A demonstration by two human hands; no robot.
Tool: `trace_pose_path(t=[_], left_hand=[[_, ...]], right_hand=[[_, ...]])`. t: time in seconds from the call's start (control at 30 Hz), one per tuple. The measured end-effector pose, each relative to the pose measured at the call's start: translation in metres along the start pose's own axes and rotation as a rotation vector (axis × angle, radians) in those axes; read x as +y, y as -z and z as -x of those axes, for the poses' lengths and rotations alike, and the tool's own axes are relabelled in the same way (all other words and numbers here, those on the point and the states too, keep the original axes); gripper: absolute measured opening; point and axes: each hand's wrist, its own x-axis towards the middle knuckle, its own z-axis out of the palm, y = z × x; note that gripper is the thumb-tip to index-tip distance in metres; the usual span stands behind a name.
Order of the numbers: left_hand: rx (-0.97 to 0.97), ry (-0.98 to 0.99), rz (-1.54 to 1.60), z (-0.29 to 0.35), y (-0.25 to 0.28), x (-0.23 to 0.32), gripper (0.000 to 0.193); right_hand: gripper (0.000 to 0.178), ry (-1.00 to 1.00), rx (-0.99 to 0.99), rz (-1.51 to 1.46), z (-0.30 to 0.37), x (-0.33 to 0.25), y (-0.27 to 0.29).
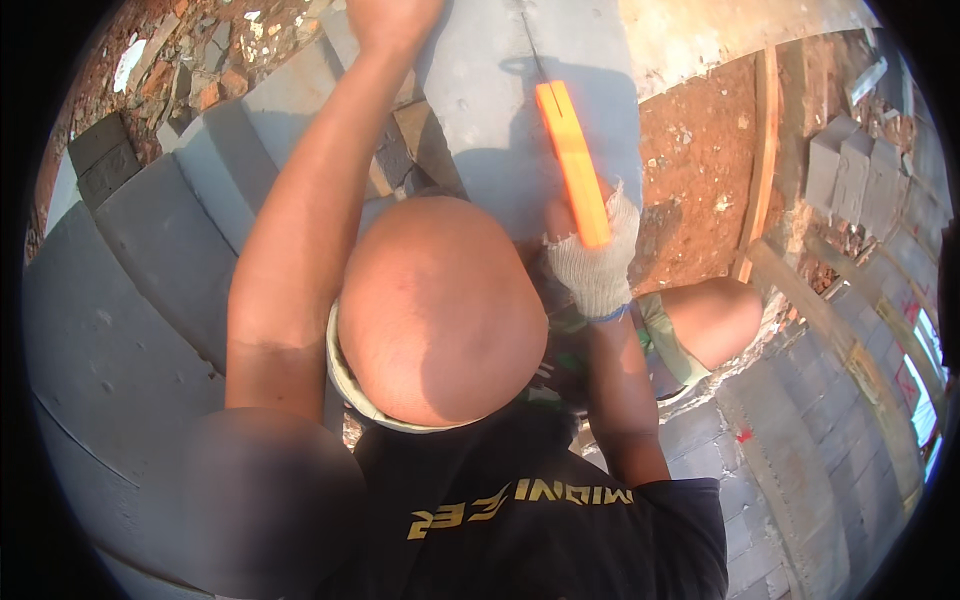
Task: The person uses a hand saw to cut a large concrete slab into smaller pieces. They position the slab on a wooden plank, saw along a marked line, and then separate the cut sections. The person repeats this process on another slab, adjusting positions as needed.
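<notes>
Head view, right hand (592, 258): right of centre in the frame, in an off-white knitted glove (596, 282) with a frayed edge; fingers closed around the tool's lower end
Orange-handled tool (572, 160): upper centre of the frame, right of the knee; its handle slants from the glove toward the upper left; its thin dark blade (533, 45) runs on to the upper edge, seen nearly edge-on; whether it touches the slab cannot be told
Grey slab (480, 85): upper centre, beneath the tool, shadows across its right part
Left hand (393, 18): bare, at the upper edge, just beside the slab's left side; its fingers are cut off by the frame, so its grip cannot be told
Knee (440, 310): bare and bent, mid-frame, between the forearms
Black shirt (540, 540): lower centre, yellow print across it
Left side: large grey blocks (165, 225); broken rubble (210, 75) at upper left
Right side: reddish soil (695, 160); upright-looking wooden strip (763, 150); stacked grey blocks (855, 175)
</notes>
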Motion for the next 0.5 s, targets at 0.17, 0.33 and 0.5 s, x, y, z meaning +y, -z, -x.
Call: trace_pose_path(t=[0.17, 0.33, 0.5], left_hand=[[0.047, 0.034, 0.01, -0.009, 0.024, -0.009, 0.092], [-0.01, 0.013, 0.024, -0.008, 0.0, -0.001, 0.093], [0.007, -0.004, 0.02, -0.01, -0.001, -0.005, 0.092]], right_hand=[[0.025, -0.365, -0.293, -0.329, 0.064, -0.016, 0.045], [0.027, -0.279, -0.145, -0.231, 0.068, -0.013, 0.037], [0.01, -0.306, -0.226, -0.151, -0.014, -0.008, 0.011]])
